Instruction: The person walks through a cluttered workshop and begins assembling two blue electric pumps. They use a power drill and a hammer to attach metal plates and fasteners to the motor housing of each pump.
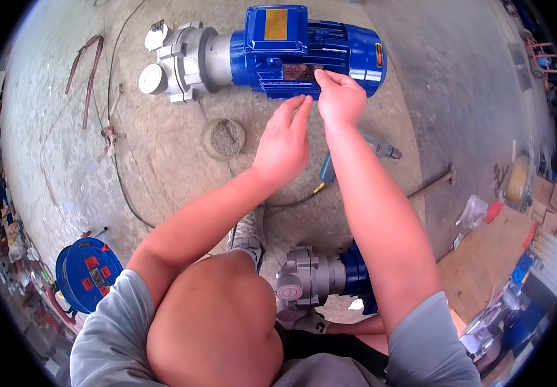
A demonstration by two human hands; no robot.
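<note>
A blue electric motor (330, 51) with a grey metal pump head (185, 61) on its left end lies on the floor ahead of me. On the motor's near side is a brownish rectangular nameplate (296, 71). My right hand (344, 100) is closed at the plate's right end, thumb and finger together; whatever they may pinch is too small to make out. My left hand (283, 138) is just below the motor's near edge, fingers stretched out and close together, holding nothing visible. Whether its fingertips touch the motor, I cannot tell.
A round bowl (223, 138) of grey material stands left of my left hand. Beside my right forearm lies a blue-handled power tool (328, 169) with a cord. A second pump (310, 277) sits near my legs. A blue cable reel (88, 274) stands at left, a wooden board (485, 264) at right.
</note>
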